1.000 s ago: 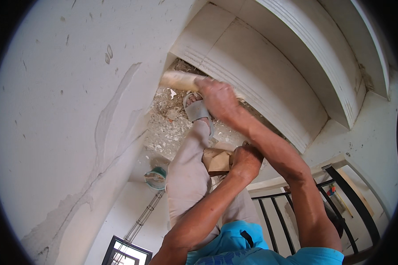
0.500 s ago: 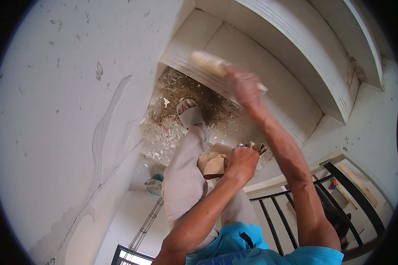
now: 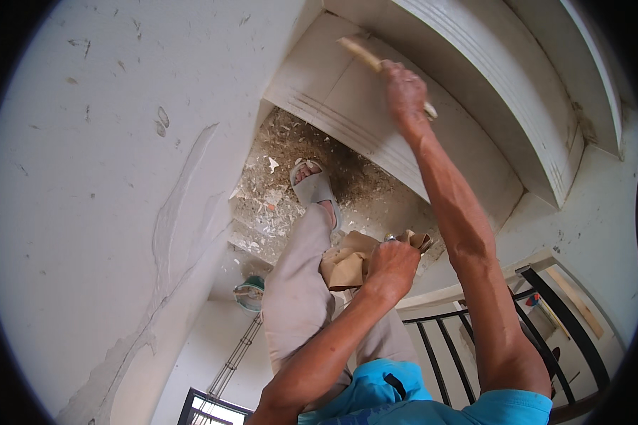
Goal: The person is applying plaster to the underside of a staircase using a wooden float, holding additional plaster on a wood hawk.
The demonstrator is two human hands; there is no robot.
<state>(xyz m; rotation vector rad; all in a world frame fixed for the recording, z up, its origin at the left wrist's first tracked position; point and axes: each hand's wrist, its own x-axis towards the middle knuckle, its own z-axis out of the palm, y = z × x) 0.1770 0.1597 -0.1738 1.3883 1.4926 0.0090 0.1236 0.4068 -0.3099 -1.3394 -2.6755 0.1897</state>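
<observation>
My right hand point(image 3: 405, 94) is closed round a long, pale yellow brush-like tool point(image 3: 360, 53), held over the tiled step point(image 3: 312, 71); its details are blurred. My left hand point(image 3: 392, 268) grips a crumpled brown paper point(image 3: 345, 262) by my thighs, with a small metal piece showing above the fingers. My sandalled foot point(image 3: 312, 185) rests below the step on a landing point(image 3: 262, 180) strewn with white chips and dark grit.
A cracked, patched white wall point(image 3: 99, 212) rises on the left. Curved tiled stairs point(image 3: 489, 71) climb to the upper right. A black metal railing point(image 3: 432, 340) curves at the lower right. A green bucket point(image 3: 249, 287) and long metal rods point(image 3: 230, 361) lie at the lower left.
My right hand has swept up and to the right with the tool, from the step's lower edge to its back part. My left hand has stayed low with the brown paper.
</observation>
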